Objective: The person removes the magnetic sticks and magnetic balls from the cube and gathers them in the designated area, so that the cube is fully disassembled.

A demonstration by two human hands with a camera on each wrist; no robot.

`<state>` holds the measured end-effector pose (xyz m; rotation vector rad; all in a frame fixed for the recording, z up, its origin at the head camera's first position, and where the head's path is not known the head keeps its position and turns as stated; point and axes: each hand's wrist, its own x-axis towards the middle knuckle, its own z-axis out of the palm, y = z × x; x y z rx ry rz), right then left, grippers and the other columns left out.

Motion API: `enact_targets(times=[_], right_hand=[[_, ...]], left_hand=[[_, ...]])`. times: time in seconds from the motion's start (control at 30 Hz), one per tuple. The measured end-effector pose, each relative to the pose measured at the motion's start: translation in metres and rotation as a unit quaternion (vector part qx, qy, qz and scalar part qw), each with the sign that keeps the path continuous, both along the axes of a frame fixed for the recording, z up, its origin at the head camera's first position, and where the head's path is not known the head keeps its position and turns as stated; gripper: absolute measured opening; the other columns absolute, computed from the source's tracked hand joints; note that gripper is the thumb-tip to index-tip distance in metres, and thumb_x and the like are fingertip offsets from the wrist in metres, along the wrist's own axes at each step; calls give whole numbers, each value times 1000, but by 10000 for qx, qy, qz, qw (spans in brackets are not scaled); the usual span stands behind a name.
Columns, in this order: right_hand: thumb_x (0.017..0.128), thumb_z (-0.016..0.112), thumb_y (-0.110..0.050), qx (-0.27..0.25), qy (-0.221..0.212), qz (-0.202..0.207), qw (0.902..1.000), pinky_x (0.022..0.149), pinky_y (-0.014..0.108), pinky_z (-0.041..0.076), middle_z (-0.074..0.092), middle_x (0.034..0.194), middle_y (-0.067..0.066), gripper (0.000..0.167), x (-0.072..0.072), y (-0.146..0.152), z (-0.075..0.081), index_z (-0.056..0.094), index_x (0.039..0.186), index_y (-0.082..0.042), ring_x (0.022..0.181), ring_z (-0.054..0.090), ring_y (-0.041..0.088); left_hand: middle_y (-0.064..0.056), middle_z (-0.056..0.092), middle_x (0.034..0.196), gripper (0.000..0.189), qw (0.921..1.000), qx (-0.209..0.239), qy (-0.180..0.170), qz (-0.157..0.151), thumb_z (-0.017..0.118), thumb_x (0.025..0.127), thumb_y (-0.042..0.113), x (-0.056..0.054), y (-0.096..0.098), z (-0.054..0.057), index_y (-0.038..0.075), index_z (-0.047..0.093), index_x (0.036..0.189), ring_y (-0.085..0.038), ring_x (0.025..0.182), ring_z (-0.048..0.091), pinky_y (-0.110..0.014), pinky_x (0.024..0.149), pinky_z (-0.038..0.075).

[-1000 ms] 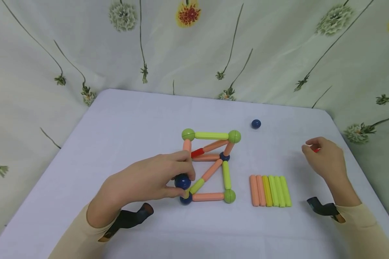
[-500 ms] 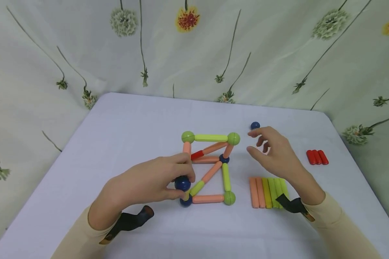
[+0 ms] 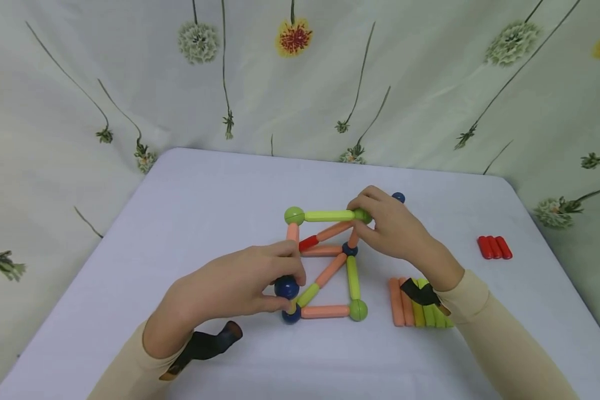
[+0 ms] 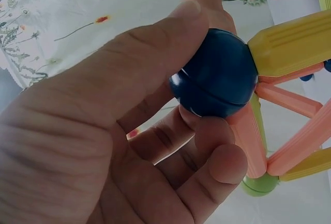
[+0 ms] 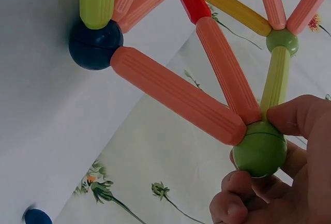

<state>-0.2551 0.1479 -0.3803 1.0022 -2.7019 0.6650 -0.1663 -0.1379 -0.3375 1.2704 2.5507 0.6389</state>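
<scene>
A frame of coloured rods and balls stands mid-table in the head view. My left hand (image 3: 225,283) holds a dark blue ball (image 4: 217,74) on its near left side, thumb on one side and fingertips around the other. From that ball runs a yellow rod (image 4: 289,43). At the frame's far right corner, my right hand (image 3: 392,225) pinches a green ball (image 5: 260,154) between thumb and fingers. Two salmon rods and a lime rod (image 5: 275,79) meet at this green ball. Another green ball (image 3: 294,215) sits at the far left corner, partly linked by the lime bar.
Right of the frame lies a row of salmon, yellow and lime rods (image 3: 396,303), partly behind my right wrist strap. Three short red rods (image 3: 495,248) lie farther right. A loose blue ball (image 3: 399,197) rests just beyond my right hand. A flowered cloth (image 3: 250,83) hangs behind the table.
My right hand has left the red rods, crossed leftward with spread fingers, and now grips the far right green ball. My left hand keeps its hold on the blue ball.
</scene>
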Motion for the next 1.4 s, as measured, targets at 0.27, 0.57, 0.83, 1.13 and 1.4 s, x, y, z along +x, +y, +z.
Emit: enact_targets(times=[0.27,0.57,0.83,1.13,1.4], right_hand=[[95,62,-14,126,45,381,9992,76,33,49,58,107,1,15,-8,-2,-4,64,108,-9,86,54,15],[96,62,-16,228,316,652,9971,78,32,49,56,108,2,17,-11,-2,-7,63,111,-8,89,52,15],[95,64,-15,173,407,761,9961,77,31,49,55,108,3,19,-11,0,-9,63,113,-8,88,52,15],[94,66,-17,78,193,769,9968,76,30,50,54,110,2,16,-10,3,-9,63,108,-11,88,53,14],[93,68,-18,71,5,907,9959,76,30,50,55,109,-1,15,-13,8,-7,62,106,-12,90,52,12]], left_hand=[[9,50,101,22,9998,-103,-163,37,80,83,22,1,0,3,21,65,99,-3,84,54,-20,76,50],[10,50,100,22,9998,-102,-175,81,80,83,23,3,-2,3,20,65,98,-3,83,54,-21,75,49],[10,49,100,22,9998,-124,-108,99,80,83,25,3,-3,3,22,64,97,-2,83,53,-20,74,49],[10,49,99,21,9998,-129,-98,96,80,83,24,3,-3,3,21,65,98,-3,83,53,-20,74,49],[10,49,98,22,9997,-187,-112,124,80,82,24,3,-1,4,20,65,98,-3,82,53,-20,73,49]])
